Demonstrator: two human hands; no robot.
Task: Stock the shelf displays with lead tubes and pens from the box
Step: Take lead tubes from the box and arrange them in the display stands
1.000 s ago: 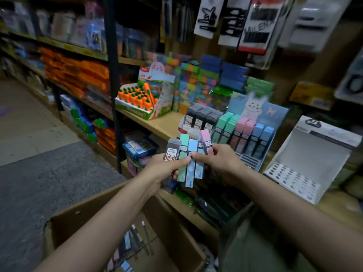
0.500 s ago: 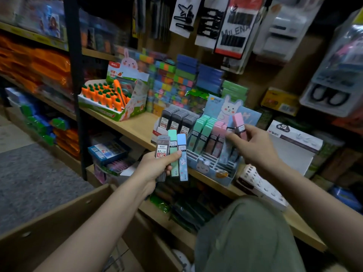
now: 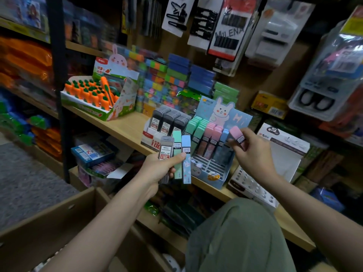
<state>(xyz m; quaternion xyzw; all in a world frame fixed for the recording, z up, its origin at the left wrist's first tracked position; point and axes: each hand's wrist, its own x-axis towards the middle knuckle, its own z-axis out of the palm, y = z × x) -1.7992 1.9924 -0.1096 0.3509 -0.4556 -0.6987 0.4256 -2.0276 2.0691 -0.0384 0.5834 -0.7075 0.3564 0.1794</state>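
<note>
Fingers (image 3: 238, 147) of my right hand (image 3: 253, 154) pinch a pink lead tube (image 3: 238, 136) beside the bunny display (image 3: 222, 134); next it needs lowering into the pink row. My left hand (image 3: 161, 167) grips grey, green and blue tubes (image 3: 176, 154), slim smooth plastic boxes. Cardboard box (image 3: 59, 228) sits below.

Your left hand (image 3: 161, 169) grips three lead tubes fanned at frame center: grey (image 3: 165, 148), green (image 3: 177, 156) and blue (image 3: 186, 160). Your right hand (image 3: 253, 154) pinches a pink lead tube (image 3: 238, 137) just right of the bunny display (image 3: 212, 154) on the wooden shelf (image 3: 125, 126). A cardboard box (image 3: 59, 218) sits lower left.
</note>
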